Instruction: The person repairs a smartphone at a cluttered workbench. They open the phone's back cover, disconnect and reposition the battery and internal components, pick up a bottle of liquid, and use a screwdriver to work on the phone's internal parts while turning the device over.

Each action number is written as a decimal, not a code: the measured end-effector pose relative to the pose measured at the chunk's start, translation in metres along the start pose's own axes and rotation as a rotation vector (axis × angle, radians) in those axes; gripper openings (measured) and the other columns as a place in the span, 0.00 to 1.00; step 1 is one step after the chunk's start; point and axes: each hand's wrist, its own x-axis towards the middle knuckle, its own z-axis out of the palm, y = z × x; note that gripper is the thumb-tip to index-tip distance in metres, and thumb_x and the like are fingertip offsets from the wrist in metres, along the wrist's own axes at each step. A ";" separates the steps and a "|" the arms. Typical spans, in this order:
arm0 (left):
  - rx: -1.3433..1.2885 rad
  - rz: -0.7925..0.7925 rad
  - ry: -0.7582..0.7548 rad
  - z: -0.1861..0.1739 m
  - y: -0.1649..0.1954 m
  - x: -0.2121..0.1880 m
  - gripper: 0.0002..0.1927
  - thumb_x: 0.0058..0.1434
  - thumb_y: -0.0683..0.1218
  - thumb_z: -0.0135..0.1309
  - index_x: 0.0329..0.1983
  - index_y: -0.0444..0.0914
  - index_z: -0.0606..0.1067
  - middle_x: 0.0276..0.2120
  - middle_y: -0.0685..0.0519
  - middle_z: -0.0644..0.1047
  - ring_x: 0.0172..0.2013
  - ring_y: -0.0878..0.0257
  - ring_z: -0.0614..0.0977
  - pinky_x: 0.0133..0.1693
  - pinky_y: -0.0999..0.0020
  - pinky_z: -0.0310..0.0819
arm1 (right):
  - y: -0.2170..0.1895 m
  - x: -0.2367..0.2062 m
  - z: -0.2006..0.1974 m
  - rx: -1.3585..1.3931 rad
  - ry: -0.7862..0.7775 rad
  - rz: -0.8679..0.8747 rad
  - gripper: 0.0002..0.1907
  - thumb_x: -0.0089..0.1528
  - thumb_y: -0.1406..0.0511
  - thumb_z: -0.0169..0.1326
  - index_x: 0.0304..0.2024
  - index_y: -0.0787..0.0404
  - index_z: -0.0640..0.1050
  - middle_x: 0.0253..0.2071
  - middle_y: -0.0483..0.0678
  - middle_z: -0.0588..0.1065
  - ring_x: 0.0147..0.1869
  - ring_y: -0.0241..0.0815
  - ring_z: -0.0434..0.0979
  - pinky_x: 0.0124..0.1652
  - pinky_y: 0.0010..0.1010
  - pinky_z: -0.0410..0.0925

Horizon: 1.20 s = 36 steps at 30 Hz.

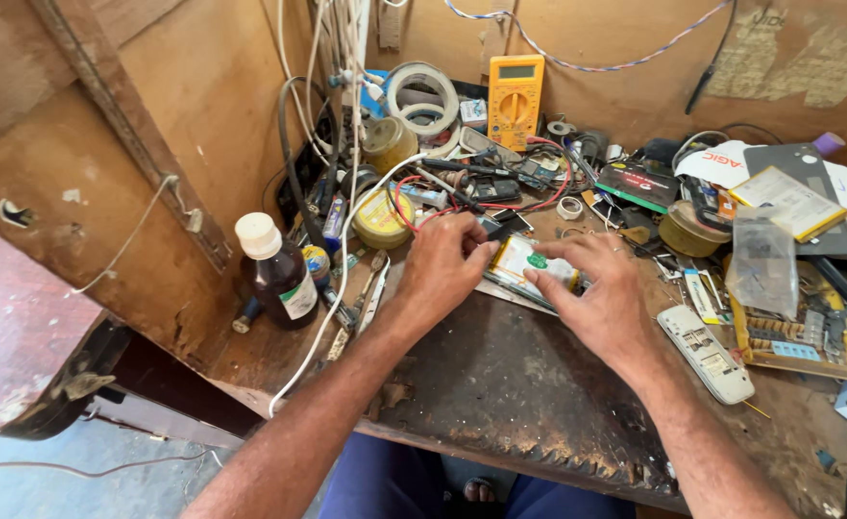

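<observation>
Nearest the camera, two bare forearms rise from six o'clock over the dark, worn wooden bench top. At the centre both hands meet on a small flat phone part with a pale yellow-white face and a green patch, lying on the bench. The left hand curls over its ten o'clock edge, fingertips bent and pressed down on that end; the right hand lies flatter from four o'clock, its index fingertip touching the lower edge and its thumb near the green patch. Neither hand is closed round the part; both pinch lightly at its rim.

At three o'clock, just beside the right wrist, lies a white slim remote-like handset shell, and beyond it a yellow-brown circuit board. At nine o'clock stands a brown glass bottle with a white cap. Farther, at twelve o'clock, an orange-yellow multimeter leans against the back wall beside rolls of pale tape.
</observation>
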 end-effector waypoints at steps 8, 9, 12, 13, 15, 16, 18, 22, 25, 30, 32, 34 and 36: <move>-0.062 -0.110 0.038 0.000 0.007 -0.010 0.11 0.60 0.46 0.61 0.33 0.32 0.78 0.27 0.48 0.80 0.27 0.59 0.82 0.31 0.62 0.74 | -0.002 -0.013 -0.001 -0.021 -0.049 0.003 0.34 0.49 0.57 0.71 0.56 0.61 0.78 0.56 0.55 0.74 0.66 0.55 0.66 0.63 0.46 0.61; -0.060 -0.105 0.042 0.000 0.007 -0.010 0.11 0.60 0.46 0.61 0.33 0.32 0.78 0.27 0.48 0.80 0.27 0.59 0.82 0.31 0.62 0.74 | -0.002 -0.013 0.000 -0.037 -0.057 0.013 0.36 0.48 0.57 0.71 0.58 0.61 0.77 0.58 0.55 0.74 0.67 0.56 0.65 0.64 0.47 0.60; -0.045 -0.090 0.076 0.000 0.008 -0.013 0.10 0.60 0.45 0.62 0.33 0.32 0.78 0.28 0.48 0.80 0.27 0.59 0.81 0.31 0.63 0.74 | 0.002 -0.012 0.001 -0.044 -0.076 0.048 0.38 0.48 0.57 0.71 0.59 0.60 0.75 0.60 0.54 0.73 0.69 0.55 0.64 0.67 0.48 0.59; -0.050 -0.085 0.082 0.000 0.008 -0.013 0.10 0.60 0.45 0.62 0.33 0.32 0.78 0.28 0.48 0.80 0.26 0.60 0.81 0.31 0.63 0.74 | 0.003 -0.013 0.002 -0.042 -0.065 0.041 0.39 0.48 0.57 0.71 0.60 0.61 0.75 0.61 0.55 0.72 0.70 0.56 0.63 0.67 0.48 0.58; -0.057 -0.078 0.096 0.000 0.008 -0.015 0.10 0.60 0.45 0.62 0.33 0.32 0.78 0.28 0.48 0.79 0.26 0.60 0.80 0.30 0.63 0.74 | 0.006 -0.016 0.003 -0.037 -0.046 0.025 0.40 0.49 0.57 0.71 0.61 0.61 0.74 0.62 0.57 0.71 0.70 0.58 0.63 0.67 0.48 0.58; -0.062 -0.082 0.098 0.000 0.009 -0.015 0.10 0.60 0.45 0.62 0.33 0.32 0.78 0.27 0.49 0.79 0.26 0.60 0.80 0.30 0.63 0.74 | 0.007 -0.017 0.003 -0.036 -0.040 0.037 0.41 0.49 0.56 0.71 0.62 0.62 0.73 0.63 0.57 0.70 0.71 0.58 0.62 0.67 0.48 0.58; -0.072 -0.092 0.103 0.000 0.009 -0.016 0.10 0.60 0.45 0.62 0.33 0.32 0.78 0.27 0.49 0.79 0.26 0.61 0.80 0.30 0.64 0.74 | 0.009 -0.018 0.005 -0.032 -0.030 0.060 0.43 0.49 0.55 0.71 0.62 0.64 0.71 0.63 0.59 0.69 0.71 0.58 0.62 0.67 0.48 0.57; -0.076 -0.087 0.118 -0.001 0.010 -0.016 0.10 0.60 0.45 0.62 0.33 0.31 0.77 0.28 0.49 0.79 0.26 0.61 0.79 0.30 0.64 0.73 | 0.011 -0.022 0.005 -0.055 0.000 0.113 0.47 0.48 0.54 0.71 0.65 0.66 0.68 0.64 0.61 0.68 0.72 0.60 0.61 0.67 0.49 0.57; -0.085 -0.105 0.126 -0.001 0.011 -0.016 0.09 0.60 0.44 0.62 0.33 0.32 0.78 0.28 0.49 0.78 0.25 0.61 0.79 0.30 0.65 0.73 | 0.012 -0.023 0.005 -0.044 -0.009 0.162 0.48 0.48 0.53 0.71 0.66 0.65 0.68 0.64 0.62 0.69 0.71 0.60 0.63 0.66 0.49 0.58; -0.100 -0.139 0.118 -0.001 0.012 -0.018 0.10 0.60 0.44 0.62 0.33 0.31 0.77 0.27 0.49 0.78 0.25 0.62 0.78 0.30 0.65 0.73 | 0.010 -0.024 0.003 0.007 -0.099 0.300 0.49 0.47 0.54 0.71 0.67 0.62 0.68 0.62 0.59 0.71 0.67 0.56 0.68 0.63 0.46 0.62; -0.111 -0.140 0.119 -0.001 0.013 -0.017 0.09 0.61 0.44 0.62 0.34 0.31 0.78 0.28 0.50 0.78 0.25 0.63 0.79 0.29 0.66 0.73 | 0.009 -0.023 0.002 0.024 -0.098 0.313 0.49 0.47 0.54 0.71 0.67 0.61 0.68 0.62 0.57 0.71 0.67 0.54 0.69 0.62 0.45 0.63; -0.121 -0.146 0.121 -0.002 0.013 -0.017 0.09 0.61 0.44 0.62 0.34 0.32 0.78 0.28 0.51 0.79 0.25 0.63 0.78 0.29 0.67 0.73 | 0.009 -0.022 0.002 0.046 -0.099 0.325 0.49 0.46 0.55 0.71 0.67 0.61 0.68 0.62 0.56 0.72 0.66 0.52 0.70 0.62 0.44 0.64; -0.135 -0.150 0.124 -0.002 0.013 -0.016 0.09 0.61 0.44 0.62 0.35 0.32 0.78 0.28 0.51 0.79 0.25 0.64 0.78 0.29 0.67 0.73 | 0.009 -0.021 0.002 0.066 -0.096 0.333 0.50 0.46 0.55 0.72 0.67 0.61 0.67 0.62 0.55 0.72 0.67 0.51 0.70 0.61 0.43 0.64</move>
